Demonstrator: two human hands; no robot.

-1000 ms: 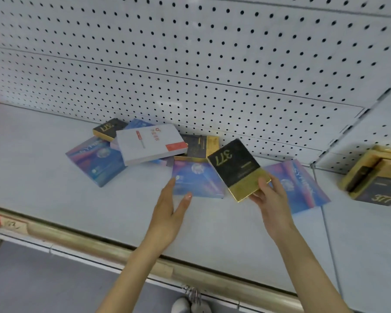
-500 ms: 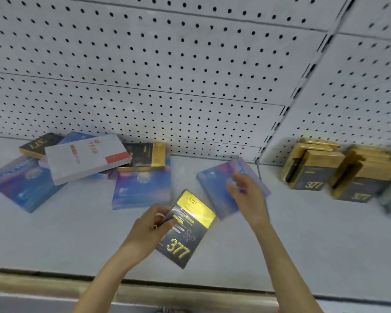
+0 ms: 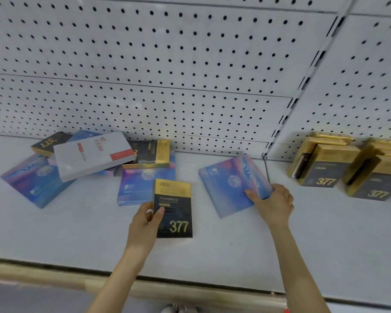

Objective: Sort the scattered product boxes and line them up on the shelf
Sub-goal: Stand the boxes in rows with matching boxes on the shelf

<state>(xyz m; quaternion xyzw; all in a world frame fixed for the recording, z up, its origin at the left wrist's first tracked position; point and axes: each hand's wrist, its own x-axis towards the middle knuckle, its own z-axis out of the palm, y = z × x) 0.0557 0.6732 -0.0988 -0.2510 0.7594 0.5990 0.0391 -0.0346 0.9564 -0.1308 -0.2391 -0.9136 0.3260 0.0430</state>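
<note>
Far left of the shelf point(image 3: 77, 233), toward its back edge: a loose, unsorted heap. Left blue box point(image 3: 29, 179) flat and skewed, partly under the white box point(image 3: 93, 154). Back 377 box point(image 3: 50, 142) tucked behind, close to the pegboard point(image 3: 190, 64). Gold box point(image 3: 151, 152) propped at the white box's right end, overlapping the mid blue box point(image 3: 133, 190). Best unstacked from the top down, white box first, given the boxes pinned beneath it.

Middle, nearer the front edge: left hand point(image 3: 145, 224) pinching the held 377 box point(image 3: 174, 208) by its left edge, thumb on the face, fingers behind. Label turned readable, top corner covering part of the mid blue box. Probably parked in this hand to free the other, and bound for the matching stacks at the right.

Right of middle: right hand point(image 3: 273, 204) curled round the near right corner of the right blue box point(image 3: 230, 184), thumb on its face. Flat on the shelf or barely lifted: cannot tell which. Corner grip well suited to sliding or pivoting it toward the other 2 blue ones.

Further right, past the upright point(image 3: 303, 91): 377 stacks point(image 3: 325, 166) leaning at the back edge, already grouped. In the way: right arm and right blue box, both across the path from the held 377 box to those stacks. Far right edge blurred.
</note>
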